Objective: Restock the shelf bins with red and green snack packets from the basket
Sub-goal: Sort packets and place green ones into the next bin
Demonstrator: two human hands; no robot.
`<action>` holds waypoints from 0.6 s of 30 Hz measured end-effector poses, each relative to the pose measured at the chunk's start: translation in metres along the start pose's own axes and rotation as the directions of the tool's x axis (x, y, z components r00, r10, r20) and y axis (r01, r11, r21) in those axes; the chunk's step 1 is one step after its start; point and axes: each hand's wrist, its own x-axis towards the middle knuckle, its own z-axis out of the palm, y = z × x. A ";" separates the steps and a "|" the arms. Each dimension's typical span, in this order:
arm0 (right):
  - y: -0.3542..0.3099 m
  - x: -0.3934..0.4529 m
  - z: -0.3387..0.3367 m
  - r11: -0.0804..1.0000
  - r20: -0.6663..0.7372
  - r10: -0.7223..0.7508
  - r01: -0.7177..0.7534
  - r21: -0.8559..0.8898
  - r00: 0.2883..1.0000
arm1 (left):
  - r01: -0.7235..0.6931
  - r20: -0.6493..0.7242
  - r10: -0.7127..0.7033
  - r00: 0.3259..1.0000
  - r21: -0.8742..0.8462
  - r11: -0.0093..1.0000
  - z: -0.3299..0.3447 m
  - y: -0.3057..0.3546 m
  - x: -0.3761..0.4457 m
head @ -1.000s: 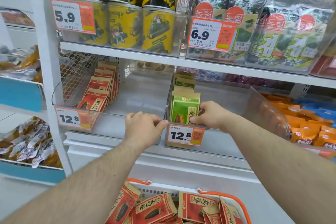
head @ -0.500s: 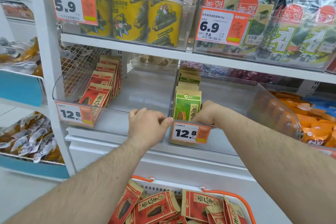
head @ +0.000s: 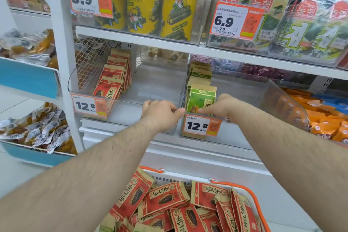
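Gripping both clear bins' front rims, my left hand (head: 160, 114) on the red packets' bin (head: 131, 100), my right hand (head: 219, 107) at the green packets (head: 201, 100), I should pull evenly; basket (head: 252, 201) at six o'clock.

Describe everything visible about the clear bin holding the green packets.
The clear bin is transparent plastic, sitting on the white middle shelf, right of the bin with red packets. An orange-and-white 12.8 price tag hangs on its front. A row of upright green packets fills its left side only; the rest looks bare. The left hand and right hand both grip its front edge.
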 end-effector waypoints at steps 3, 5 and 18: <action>0.001 -0.018 0.010 0.996 -0.302 -0.080 0.062 -0.068 0.950 | -0.059 -0.091 0.049 0.995 -0.108 0.992 -0.017 -0.001 -0.008; 0.006 -0.030 0.027 0.981 -0.525 -0.195 0.150 -0.126 0.828 | -0.120 -0.213 0.096 0.972 -0.103 0.987 -0.031 -0.005 -0.024; 0.060 -0.095 0.221 0.959 0.406 -0.207 0.267 -0.095 0.890 | 0.125 0.285 -0.088 0.954 -0.113 0.986 -0.021 -0.063 -0.118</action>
